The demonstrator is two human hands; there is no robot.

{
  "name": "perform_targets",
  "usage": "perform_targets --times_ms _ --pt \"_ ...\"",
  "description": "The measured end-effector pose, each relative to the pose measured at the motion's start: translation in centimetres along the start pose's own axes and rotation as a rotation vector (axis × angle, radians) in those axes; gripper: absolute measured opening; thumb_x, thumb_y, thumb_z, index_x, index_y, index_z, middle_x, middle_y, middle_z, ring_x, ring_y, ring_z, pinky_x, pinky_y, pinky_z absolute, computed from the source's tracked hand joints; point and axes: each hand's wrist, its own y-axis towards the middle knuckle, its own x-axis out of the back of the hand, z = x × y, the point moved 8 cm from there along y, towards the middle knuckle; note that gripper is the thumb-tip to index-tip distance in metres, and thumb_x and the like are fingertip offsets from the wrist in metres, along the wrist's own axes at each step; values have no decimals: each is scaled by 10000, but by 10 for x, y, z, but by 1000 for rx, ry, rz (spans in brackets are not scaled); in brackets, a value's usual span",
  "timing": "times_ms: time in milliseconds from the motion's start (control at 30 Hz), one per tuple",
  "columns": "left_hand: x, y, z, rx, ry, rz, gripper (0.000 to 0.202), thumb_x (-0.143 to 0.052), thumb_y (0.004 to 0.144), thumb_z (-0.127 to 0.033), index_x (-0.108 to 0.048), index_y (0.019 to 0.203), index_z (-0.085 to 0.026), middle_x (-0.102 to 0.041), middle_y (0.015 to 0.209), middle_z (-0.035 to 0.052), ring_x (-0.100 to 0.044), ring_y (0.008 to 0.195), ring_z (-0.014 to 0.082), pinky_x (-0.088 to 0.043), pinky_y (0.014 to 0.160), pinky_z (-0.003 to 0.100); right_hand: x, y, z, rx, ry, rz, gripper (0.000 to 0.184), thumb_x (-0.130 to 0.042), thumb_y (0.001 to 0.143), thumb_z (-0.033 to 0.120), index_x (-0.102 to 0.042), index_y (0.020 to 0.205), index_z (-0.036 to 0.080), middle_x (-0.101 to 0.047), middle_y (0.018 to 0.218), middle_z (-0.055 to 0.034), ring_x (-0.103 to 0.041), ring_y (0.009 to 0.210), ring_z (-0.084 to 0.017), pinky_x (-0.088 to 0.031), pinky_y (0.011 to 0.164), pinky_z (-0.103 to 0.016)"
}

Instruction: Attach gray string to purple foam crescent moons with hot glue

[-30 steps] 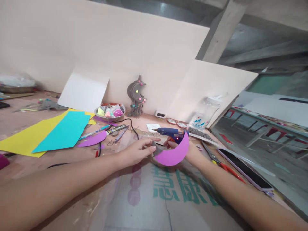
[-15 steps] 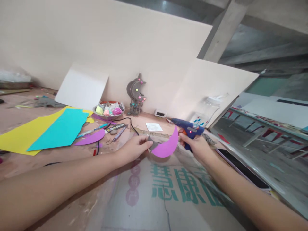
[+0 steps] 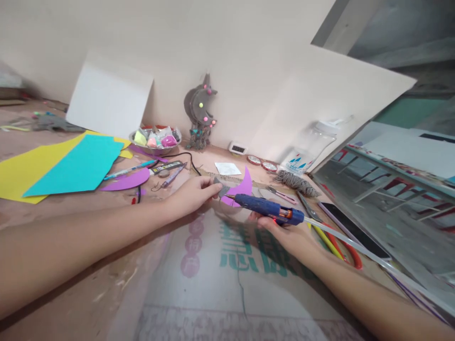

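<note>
My left hand (image 3: 195, 192) pinches the left end of a purple paper crescent (image 3: 246, 182), where a small grey piece (image 3: 223, 190) covers the tip. My right hand (image 3: 284, 232) is closed around the handle of a blue hot glue gun (image 3: 261, 206), whose red light is lit. Its nozzle points left and lies at the grey piece; whether it touches cannot be seen. A long clear glue stick (image 3: 341, 241) sticks out of the gun's back. Part of the crescent is hidden behind the gun. Both hands are above a plastic-covered board with green printed characters (image 3: 234, 246).
Yellow (image 3: 21, 175) and cyan sheets (image 3: 78, 166) lie left, beside another purple crescent (image 3: 128, 181). Behind stand a bowl of clay packets (image 3: 156, 148), a grey moon ornament (image 3: 202, 109) and a bottle (image 3: 313, 147). Grey yarn (image 3: 298, 183), orange-handled scissors (image 3: 341, 244) and a phone (image 3: 355, 232) lie right.
My right hand has brought the glue gun down and left, turning its nozzle to the grey piece on the crescent. My left hand keeps its pinch. The camera view has tipped downward.
</note>
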Motion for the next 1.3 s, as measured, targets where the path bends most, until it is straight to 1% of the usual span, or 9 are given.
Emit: perform_targets --times_ms 167,333,533,700,867,1000,1133,1200,1300 --pt "-4 1 5 13 -81 26 326 -511 842 -389 -426 608 -179 -408 509 -63 -354 381 45 -249 389 190 -5 -1 -9 -40 -34 4 243 -552 809 475 -638 770 251 -674 732 -15 -632 705 -211 -505 650 -311" --pt "-2 1 5 26 -51 23 331 -499 847 -388 -418 600 -182 -385 489 -67 -351 372 50 -253 373 192 -9 -2 -13 -42 -43 32 224 -560 820 457 -626 814 243 -680 785 -6 -637 755 -203 -499 669 -291" --pt "-1 1 0 -25 24 23 348 -499 843 -385 -422 577 -173 -399 486 -59 -365 406 54 -262 405 193 -9 -3 -17 -56 -68 2 211 -597 795 457 -646 811 252 -683 769 -2 -631 715 -210 -496 631 -299" --pt "-3 1 3 -9 -19 49 336 -484 850 -381 -414 589 -182 -384 489 -64 -355 385 54 -256 391 199 -11 -4 -18 -70 -30 3 213 -603 796 448 -633 839 241 -667 732 -3 -612 664 -195 -487 586 -278" --pt "-3 0 1 7 18 48 327 -474 856 -366 -417 592 -181 -391 494 -61 -369 389 54 -268 400 197 -5 -4 -19 -101 -80 -54 265 -566 812 479 -634 854 227 -643 725 -12 -592 678 -207 -488 623 -297" --pt "-3 0 0 4 21 32 330 -484 851 -369 -425 588 -178 -403 497 -57 -370 399 56 -273 405 195 -7 -5 -16 -104 -61 -18 279 -550 818 497 -625 860 232 -653 760 -14 -597 719 -216 -494 641 -301" --pt "-3 2 4 -3 -6 45 320 -494 842 -388 -444 604 -181 -423 507 -52 -379 408 61 -274 403 193 -11 -5 -14 -101 -49 23 266 -562 811 491 -625 885 244 -677 795 -10 -609 734 -221 -492 614 -294" --pt "-3 3 6 -16 6 45 315 -496 840 -391 -458 609 -179 -432 509 -49 -390 413 63 -279 407 191 -12 -6 -15 -104 -55 22 255 -569 805 491 -628 869 251 -677 789 -8 -611 737 -223 -488 605 -295" --pt "-4 4 7 -6 -9 49 321 -491 841 -399 -451 609 -181 -408 497 -57 -374 395 61 -271 399 193 -12 -6 -17 -120 -33 13 237 -574 801 484 -637 861 264 -675 757 -2 -613 719 -216 -487 591 -287"
